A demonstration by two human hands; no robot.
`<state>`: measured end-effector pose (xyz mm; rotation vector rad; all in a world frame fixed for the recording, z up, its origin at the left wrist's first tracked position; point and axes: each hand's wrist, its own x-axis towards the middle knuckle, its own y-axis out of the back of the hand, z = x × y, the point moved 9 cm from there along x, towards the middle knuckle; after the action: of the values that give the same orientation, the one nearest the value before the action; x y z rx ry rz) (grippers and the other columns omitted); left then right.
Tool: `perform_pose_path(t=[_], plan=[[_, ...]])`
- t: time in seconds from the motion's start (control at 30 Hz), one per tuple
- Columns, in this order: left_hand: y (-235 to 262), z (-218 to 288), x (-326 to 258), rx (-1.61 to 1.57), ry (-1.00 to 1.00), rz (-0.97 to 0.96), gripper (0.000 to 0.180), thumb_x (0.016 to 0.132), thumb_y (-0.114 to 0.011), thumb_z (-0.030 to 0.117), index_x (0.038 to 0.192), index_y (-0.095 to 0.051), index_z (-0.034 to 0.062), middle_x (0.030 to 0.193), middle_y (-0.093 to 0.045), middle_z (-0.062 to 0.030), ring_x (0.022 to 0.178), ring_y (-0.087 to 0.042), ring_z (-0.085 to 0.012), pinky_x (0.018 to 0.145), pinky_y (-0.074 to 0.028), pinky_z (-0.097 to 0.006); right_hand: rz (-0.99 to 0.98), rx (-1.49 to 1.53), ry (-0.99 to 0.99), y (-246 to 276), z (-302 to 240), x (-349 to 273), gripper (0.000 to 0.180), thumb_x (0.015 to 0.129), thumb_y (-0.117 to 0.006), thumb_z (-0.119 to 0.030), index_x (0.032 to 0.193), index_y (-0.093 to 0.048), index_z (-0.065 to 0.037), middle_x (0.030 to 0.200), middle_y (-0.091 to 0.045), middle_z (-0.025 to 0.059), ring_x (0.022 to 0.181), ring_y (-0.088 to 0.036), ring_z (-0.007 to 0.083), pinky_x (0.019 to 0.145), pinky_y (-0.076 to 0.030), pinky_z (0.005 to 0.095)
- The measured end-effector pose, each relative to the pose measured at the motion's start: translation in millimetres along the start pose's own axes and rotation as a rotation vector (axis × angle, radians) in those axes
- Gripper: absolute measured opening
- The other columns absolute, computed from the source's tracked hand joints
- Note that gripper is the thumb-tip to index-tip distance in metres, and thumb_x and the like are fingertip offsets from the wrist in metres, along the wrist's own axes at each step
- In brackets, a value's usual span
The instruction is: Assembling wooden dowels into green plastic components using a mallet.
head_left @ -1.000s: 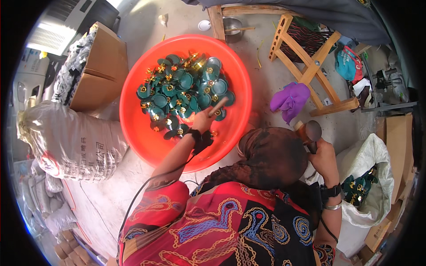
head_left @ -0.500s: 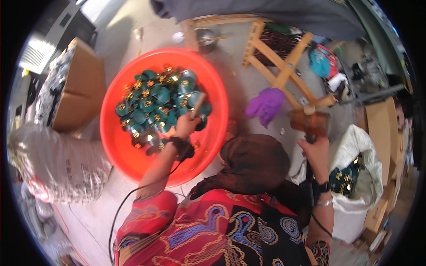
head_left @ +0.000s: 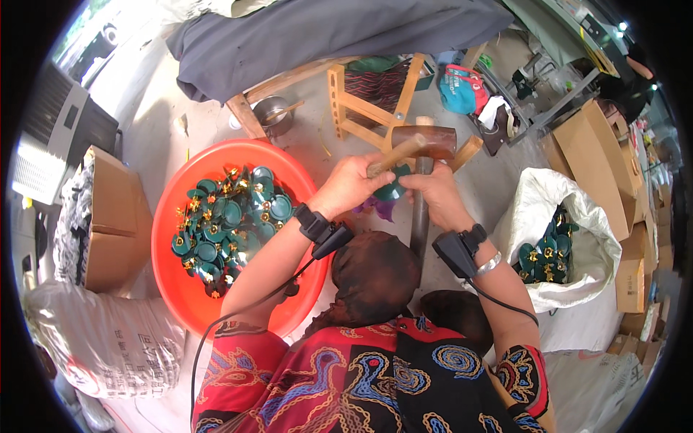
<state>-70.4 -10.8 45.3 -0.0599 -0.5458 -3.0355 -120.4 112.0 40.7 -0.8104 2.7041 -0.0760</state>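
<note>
Orange-red basin (head_left: 170, 283) holds teal-green pieces (head_left: 225, 225) with gold centres; the mallet (head_left: 423, 141) is brown.

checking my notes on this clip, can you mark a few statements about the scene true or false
1. The left hand grips the wooden handle of a mallet. True.
2. The red basin holds only water. False: it holds many teal and gold parts.
3. The right hand rests inside the white sack. False: it is up by the mallet, on a teal part atop a dark upright post.
4. The white sack holds more teal parts. True.
5. A cardboard box stands to the left of the basin. True.
6. Both wrists are bare. False: each wears a black strapped device with a cable.
</note>
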Motion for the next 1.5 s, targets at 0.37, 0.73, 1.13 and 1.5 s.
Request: perform_pose_path(t=[0.37,0.73,1.13,1.5], plan=[[16.2,-10.8,34.4,-0.304,-0.155,0.344,0.042,0.089,-0.054,0.040,0.072,-0.059,0.0016,0.071,-0.058,-0.0018,0.071,-0.053,-0.0107,0.067,-0.042,-0.026,0.047,0.091,-0.040,8.4,16.8,26.6,0.034,0.070,-0.063,0.005,0.098,-0.046,0.000,0.070,-0.053,0.0065,0.051,-0.053,0.0142,0.044,-0.046,0.0264],[0.6,-17.2,38.5,0.000,-0.111,0.410,0.030,0.082,-0.063,0.027,0.074,-0.059,-0.0011,0.063,-0.056,-0.0093,0.058,-0.053,-0.0170,0.056,-0.044,-0.031,0.127,-0.106,0.020,27.7,18.2,34.3,0.039,0.070,-0.065,0.000,0.104,-0.047,0.002,0.070,-0.054,0.0067,0.050,-0.053,0.0135,0.042,-0.045,0.0269],[-5.1,14.3,39.9,0.072,-0.160,0.433,0.016,0.077,-0.063,0.022,0.073,-0.064,0.0066,0.076,-0.062,-0.0138,0.075,-0.055,-0.0333,0.067,-0.044,-0.042,0.471,-1.317,1.118,9.3,-270.1,-134.5,0.033,0.074,-0.065,-0.034,0.077,-0.061,-0.001,0.073,-0.058,0.0066,0.071,-0.054,0.0122,0.060,-0.039,0.0242],[2.3,-22.2,38.3,-0.195,0.053,0.341,0.029,0.085,-0.059,0.028,0.074,-0.059,0.0012,0.065,-0.058,-0.0071,0.059,-0.055,-0.0169,0.057,-0.044,-0.030,0.152,-1.017,0.217,42.4,-96.3,-59.7,0.040,0.063,-0.065,-0.011,0.099,-0.056,0.002,0.085,-0.060,0.0256,0.084,-0.058,0.0394,0.073,-0.047,0.0402]])
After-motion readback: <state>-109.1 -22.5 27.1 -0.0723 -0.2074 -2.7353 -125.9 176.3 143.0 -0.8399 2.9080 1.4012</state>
